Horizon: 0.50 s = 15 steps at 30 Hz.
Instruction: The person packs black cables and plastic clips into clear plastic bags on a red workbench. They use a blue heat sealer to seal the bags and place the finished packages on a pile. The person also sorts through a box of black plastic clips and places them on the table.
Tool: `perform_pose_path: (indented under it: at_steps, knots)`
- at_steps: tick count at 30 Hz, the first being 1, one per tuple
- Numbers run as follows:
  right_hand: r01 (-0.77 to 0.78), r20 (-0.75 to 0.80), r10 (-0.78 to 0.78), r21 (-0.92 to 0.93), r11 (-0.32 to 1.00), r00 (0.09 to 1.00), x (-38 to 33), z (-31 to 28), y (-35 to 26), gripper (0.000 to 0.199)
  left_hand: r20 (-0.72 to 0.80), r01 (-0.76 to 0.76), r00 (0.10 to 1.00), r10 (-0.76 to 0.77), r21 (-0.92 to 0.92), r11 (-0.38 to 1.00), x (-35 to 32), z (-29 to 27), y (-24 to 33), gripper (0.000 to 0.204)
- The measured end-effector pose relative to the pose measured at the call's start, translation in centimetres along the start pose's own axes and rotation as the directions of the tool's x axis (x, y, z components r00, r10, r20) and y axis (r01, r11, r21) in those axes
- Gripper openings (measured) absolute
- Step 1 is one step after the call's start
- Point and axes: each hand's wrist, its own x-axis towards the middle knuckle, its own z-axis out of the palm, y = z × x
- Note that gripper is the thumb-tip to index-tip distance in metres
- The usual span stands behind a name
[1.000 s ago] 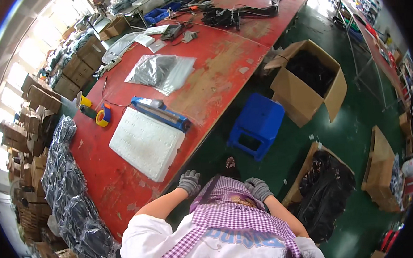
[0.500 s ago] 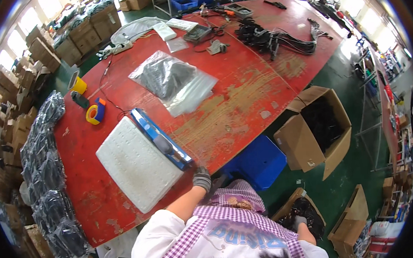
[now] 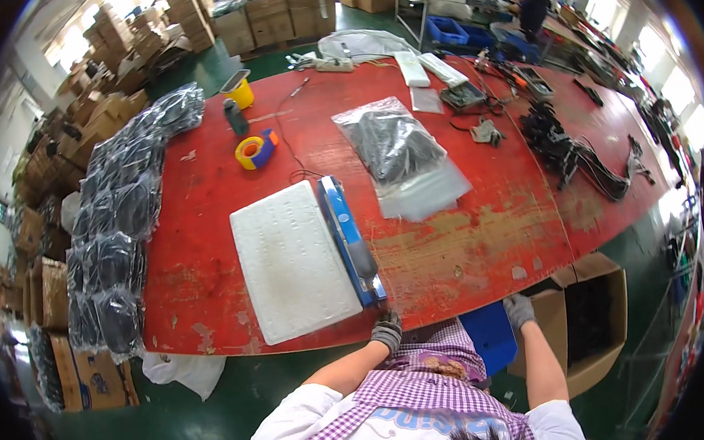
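My left hand (image 3: 387, 332), in a grey glove, rests at the front edge of the red table (image 3: 209, 261). It is beside the near end of a blue bag sealer (image 3: 346, 235), its fingers loosely out with nothing seen in them. My gloved right hand (image 3: 520, 311) is at the table edge farther right, fingers extended, between a blue bin (image 3: 488, 339) and an open cardboard box (image 3: 599, 370). A white foam slab (image 3: 290, 260) lies along the sealer's left side. Beyond the sealer are clear plastic bags (image 3: 422, 187), the upper one over dark contents (image 3: 395, 141).
Bagged black items (image 3: 116, 258) hang in rows along the left table edge. A tape roll (image 3: 256, 150), a dark green bottle (image 3: 235, 117) and a yellow container (image 3: 238, 90) stand far left. Black cables (image 3: 578, 154) lie far right. Another person (image 3: 531, 11) sits in the background.
My view has turned right. My right hand has left the black bagged item low on the right and come up to the table edge. My left hand stays by the sealer.
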Motion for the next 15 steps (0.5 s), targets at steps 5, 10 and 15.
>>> perform_pose_path:
  at_steps: [5, 10, 15]
  knots:
    - [0.257, -0.049, -0.253, 0.268, 0.929, 0.966, 9.3, -4.3, -11.9, 0.029, 0.087, 0.072, 0.995, -0.051, -0.263, 0.962, 0.1, -7.0, 0.8, 0.046]
    - [0.443, 0.168, -0.496, 0.272, 0.854, 0.852, 13.6, -5.1, -19.4, 0.029, -0.353, -0.055, 0.932, -0.086, -0.372, 0.927, 5.6, -7.4, 1.7, 0.045]
    - [0.343, 0.294, -0.432, 0.309, 0.887, 0.853, 21.6, -8.0, -18.2, 0.033, -0.228, 0.099, 0.955, -0.187, -0.348, 0.932, 14.7, -11.1, 3.6, 0.047]
